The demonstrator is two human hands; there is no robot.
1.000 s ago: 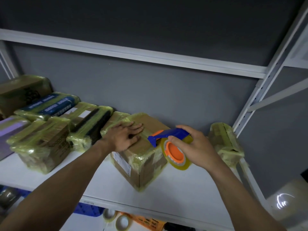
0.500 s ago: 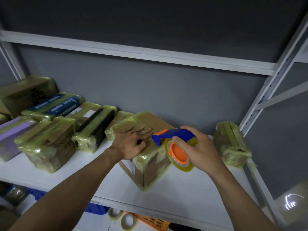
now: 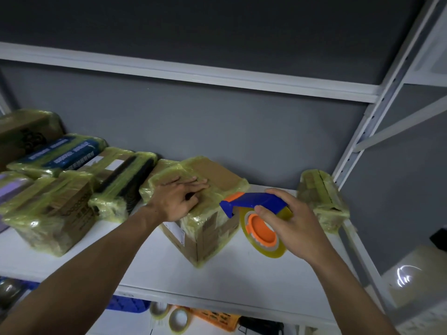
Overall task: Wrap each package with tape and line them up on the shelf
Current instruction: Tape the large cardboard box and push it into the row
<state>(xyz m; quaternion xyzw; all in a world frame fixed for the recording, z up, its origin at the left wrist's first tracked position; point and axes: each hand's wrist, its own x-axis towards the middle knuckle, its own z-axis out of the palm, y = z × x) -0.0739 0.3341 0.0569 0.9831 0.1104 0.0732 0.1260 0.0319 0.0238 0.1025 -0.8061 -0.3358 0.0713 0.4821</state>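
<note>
tape dispenser (image 3: 256, 201) drawn right off box (image 3: 212, 170); label (image 3: 176, 232) unreadable.

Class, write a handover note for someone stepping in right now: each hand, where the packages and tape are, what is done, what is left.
Left hand: open, flat on top of the middle box.
Right hand: grips the tape dispenser just right of that box.
Shelf: wrapped packages in a row at left, one more package at far right.
Done: those look wrapped; the middle box is partly taped.
Left: likely finish taping it, then square it with the row; it sits angled.
</note>
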